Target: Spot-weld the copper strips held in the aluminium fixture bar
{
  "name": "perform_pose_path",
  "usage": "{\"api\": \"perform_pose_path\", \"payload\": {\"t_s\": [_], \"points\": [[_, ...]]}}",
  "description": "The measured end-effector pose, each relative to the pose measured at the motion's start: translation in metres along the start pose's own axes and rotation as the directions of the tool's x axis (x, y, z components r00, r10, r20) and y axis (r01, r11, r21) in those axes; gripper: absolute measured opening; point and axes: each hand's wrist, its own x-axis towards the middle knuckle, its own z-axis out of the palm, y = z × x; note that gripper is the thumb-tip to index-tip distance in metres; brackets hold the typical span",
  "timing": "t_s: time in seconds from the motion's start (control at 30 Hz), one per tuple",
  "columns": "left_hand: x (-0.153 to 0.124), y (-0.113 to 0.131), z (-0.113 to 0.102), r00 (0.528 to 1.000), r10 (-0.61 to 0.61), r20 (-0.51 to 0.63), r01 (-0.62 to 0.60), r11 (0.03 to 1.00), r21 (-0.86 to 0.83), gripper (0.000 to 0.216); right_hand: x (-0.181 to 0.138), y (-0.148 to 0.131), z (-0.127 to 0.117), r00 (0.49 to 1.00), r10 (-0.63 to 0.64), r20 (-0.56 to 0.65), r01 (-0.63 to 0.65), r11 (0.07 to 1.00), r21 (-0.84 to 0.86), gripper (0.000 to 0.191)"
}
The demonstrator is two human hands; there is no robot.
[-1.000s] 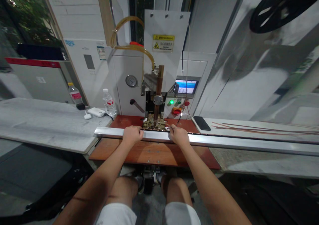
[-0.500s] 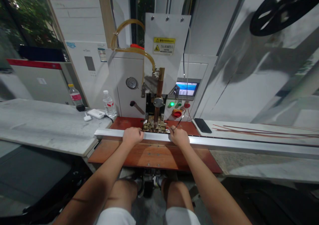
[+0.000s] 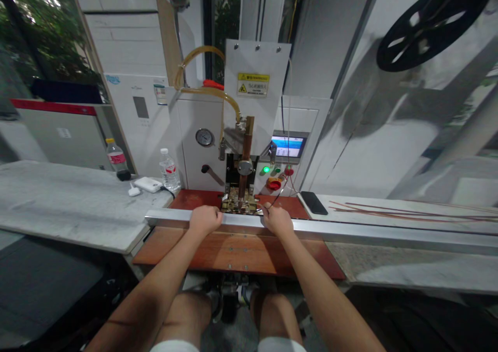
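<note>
My left hand (image 3: 205, 220) is closed at the silver metal bar (image 3: 241, 221), left of the brass clamp fixture (image 3: 238, 201). Its fingertips curl out of sight, and what they hold is hidden. On the fixture's other side, my right hand (image 3: 277, 220) is also closed, with thumb and fingers pressed together by the fixture's edge. Whatever lies in that pinch is too small to make out. A thin dark wire (image 3: 278, 193) runs down close to these fingers. Above the fixture, a copper electrode rod (image 3: 245, 152) of the white press machine (image 3: 254, 56) points straight down between my hands.
A reddish-brown board (image 3: 233, 251) lies before the bar. To the right are a black phone (image 3: 314, 203) and several thin copper strips (image 3: 369, 207). Two bottles, one of water (image 3: 168, 169) and one of cola (image 3: 118, 160), stand left near a white power bank (image 3: 148, 184).
The whole view has shifted slightly downward, as my head tilts up a little. Both hands keep the same closed pose beside the fixture.
</note>
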Motion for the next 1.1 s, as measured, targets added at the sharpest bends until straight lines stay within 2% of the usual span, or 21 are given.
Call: {"api": "perform_pose_path", "payload": {"t_s": [0.93, 1.1], "points": [[-0.0030, -0.0009, 0.0011, 1.000, -0.004, 0.009, 0.004, 1.000, -0.016, 0.043, -0.0009, 0.0020, 0.0053, 0.997, -0.054, -0.053, 0.052, 0.998, -0.038, 0.045], [-0.0058, -0.0009, 0.0017, 0.999, 0.005, -0.039, -0.006, 1.000, -0.019, 0.041, -0.0033, 0.0035, 0.0080, 0.994, -0.060, -0.092, 0.056, 0.997, -0.048, 0.044]]}}
